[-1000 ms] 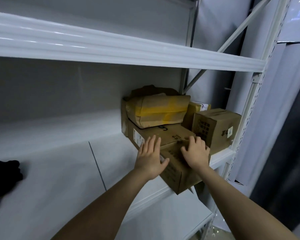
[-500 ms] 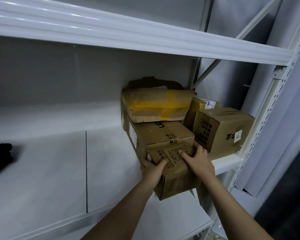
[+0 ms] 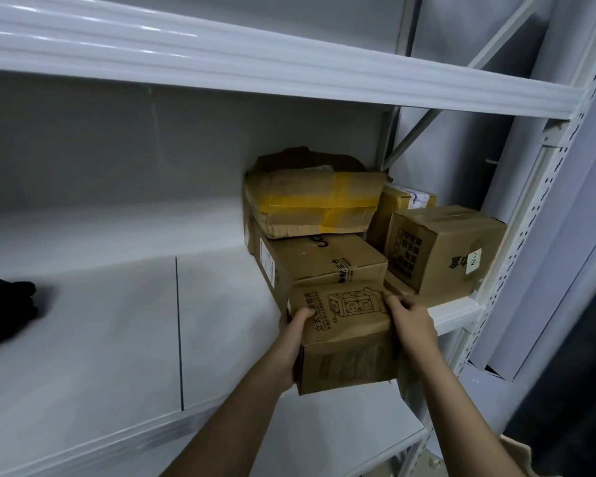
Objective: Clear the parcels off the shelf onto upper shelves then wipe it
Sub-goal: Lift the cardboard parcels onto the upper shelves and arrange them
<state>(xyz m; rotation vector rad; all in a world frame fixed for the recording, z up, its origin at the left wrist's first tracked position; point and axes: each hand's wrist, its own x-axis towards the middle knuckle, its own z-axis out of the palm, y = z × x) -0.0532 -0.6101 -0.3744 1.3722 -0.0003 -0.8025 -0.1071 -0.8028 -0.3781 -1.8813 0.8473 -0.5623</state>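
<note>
At the right end of the white metal shelf (image 3: 221, 332) we count five brown cardboard parcels. Our left hand (image 3: 295, 342) and right hand (image 3: 412, 325) clamp the small printed cardboard box (image 3: 346, 342) from either side, fingers curled over its top edges, holding it out past the shelf's front lip. Behind it sits a long carton (image 3: 320, 263) with a yellow-taped flat parcel (image 3: 313, 204) on top, then two boxes (image 3: 441, 249) to the right. One black cloth (image 3: 4, 311) lies far left.

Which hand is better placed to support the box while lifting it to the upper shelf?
Left. The left hand grips the box low on its side; the right hand holds only its top edge.
</note>
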